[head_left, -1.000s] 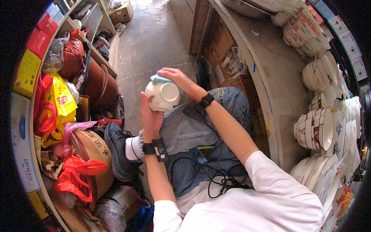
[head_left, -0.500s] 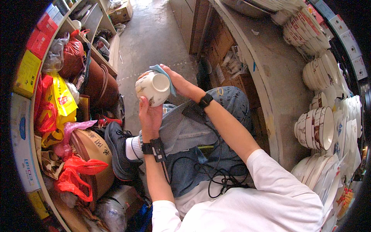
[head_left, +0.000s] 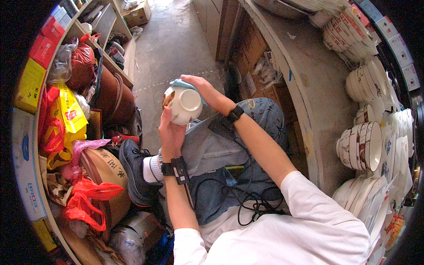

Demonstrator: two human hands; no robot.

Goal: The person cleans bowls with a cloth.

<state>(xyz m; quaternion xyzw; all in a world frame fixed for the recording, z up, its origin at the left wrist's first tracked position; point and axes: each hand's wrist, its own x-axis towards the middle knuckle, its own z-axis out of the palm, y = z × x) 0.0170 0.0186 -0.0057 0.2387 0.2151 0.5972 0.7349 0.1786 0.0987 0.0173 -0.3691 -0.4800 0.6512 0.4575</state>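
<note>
A white bowl point(head_left: 180, 108) with a brown leaf pattern is held up above my lap, its foot ring turned toward me. My left hand point(head_left: 171, 132) grips it from below at its near left side, thumb on the outer wall. A light blue cloth point(head_left: 178, 83) lies over the bowl's far side. My right hand point(head_left: 207, 93) presses that cloth against the bowl's right and far wall, its fingers curved over the cloth. The fingers of my left hand behind the bowl are hidden.
Stacked patterned bowls point(head_left: 360, 145) and plates point(head_left: 360, 194) line the ledge point(head_left: 318, 88) at right. To the left are a brown jar point(head_left: 115, 95), a tan jar point(head_left: 110, 176), a red plastic bag point(head_left: 90, 198) and a yellow bag point(head_left: 70, 110). A black cable point(head_left: 247, 207) lies across my lap.
The bowl has shifted slightly right and turned, bringing a brown leaf into view on its left side. My right hand and the cloth have slid around its far wall.
</note>
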